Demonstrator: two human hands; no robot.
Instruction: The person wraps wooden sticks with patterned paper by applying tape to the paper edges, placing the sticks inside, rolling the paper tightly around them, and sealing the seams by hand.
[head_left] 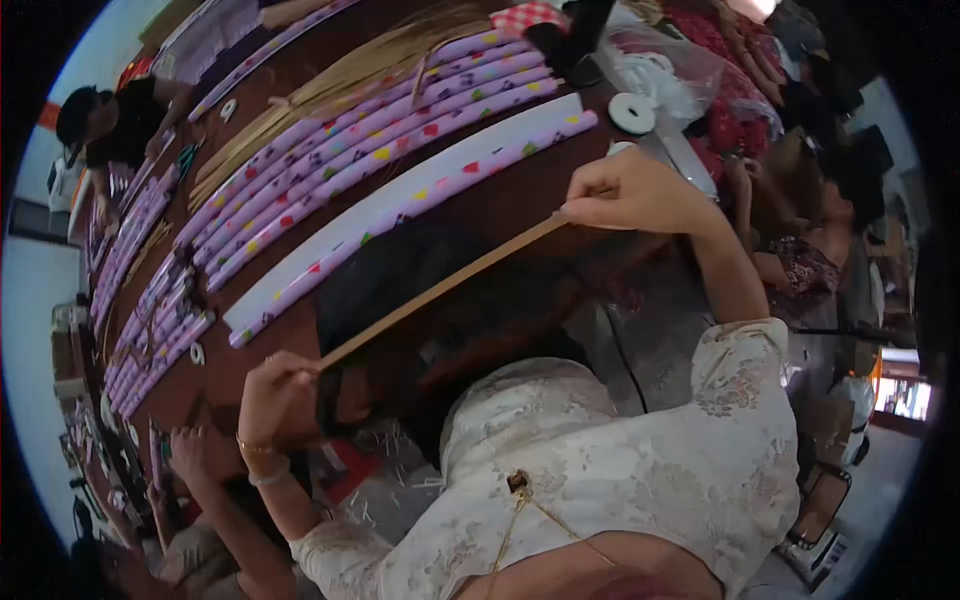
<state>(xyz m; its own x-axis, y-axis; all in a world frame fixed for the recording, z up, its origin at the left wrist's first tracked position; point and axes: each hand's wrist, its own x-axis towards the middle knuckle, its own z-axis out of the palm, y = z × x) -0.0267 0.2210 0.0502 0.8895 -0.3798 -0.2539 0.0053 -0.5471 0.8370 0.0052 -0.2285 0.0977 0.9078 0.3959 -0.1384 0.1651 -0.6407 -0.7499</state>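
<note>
A long, flat tan strip (440, 287) is stretched straight between my two hands, slanting up to the right above the table's near edge. My left hand (272, 395) pinches its lower left end. At the upper right end, my right hand (637, 192) grips it between thumb and curled fingers. Just beyond the strip lies a sheet of lilac patterned wrapping paper (400, 200), partly rolled, with its white side showing.
Several lilac patterned rolls (370, 150) lie side by side on the dark table, beside a bundle of tan strips (330, 85). A white tape roll (631, 113) sits near my right hand. Co-workers sit around: one person (130, 120) far left, another's hand (195, 455) near my left.
</note>
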